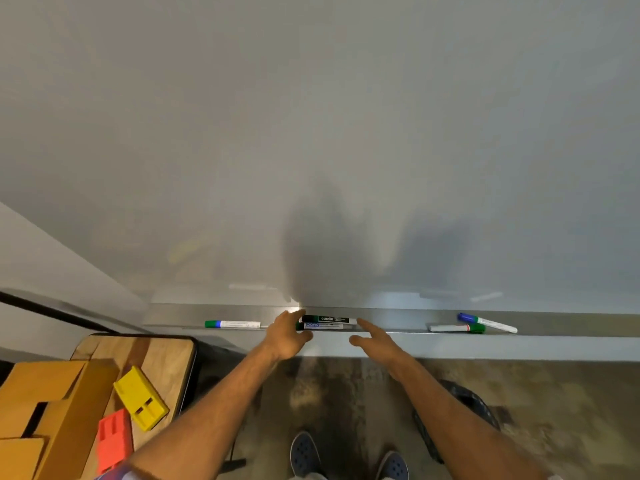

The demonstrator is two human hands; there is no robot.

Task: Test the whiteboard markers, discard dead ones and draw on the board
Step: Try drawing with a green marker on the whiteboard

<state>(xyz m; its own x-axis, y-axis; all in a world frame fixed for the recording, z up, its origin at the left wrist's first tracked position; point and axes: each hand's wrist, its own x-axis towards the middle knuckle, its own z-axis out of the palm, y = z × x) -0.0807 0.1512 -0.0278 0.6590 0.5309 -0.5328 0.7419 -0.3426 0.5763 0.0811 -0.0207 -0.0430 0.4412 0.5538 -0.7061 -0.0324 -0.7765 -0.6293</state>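
Observation:
A blank whiteboard (311, 133) fills the upper view, with a metal tray (398, 322) along its bottom edge. Two markers lie side by side in the tray's middle: a black-labelled one (329, 319) behind and a blue-labelled one (323, 326) in front. My left hand (285, 336) touches their left ends, fingers spread, not closed on them. My right hand (372, 337) hovers open at their right ends. A green-capped marker (232, 323) lies to the left. To the right lie a blue-capped marker (486, 322) and a green-capped one (457, 328).
A wooden table (166, 355) at lower left carries cardboard boxes (52, 410), a yellow block (140, 398) and a red block (114, 438). A dark bin (464, 403) stands on the floor under my right forearm. My shoes (304, 452) show at the bottom.

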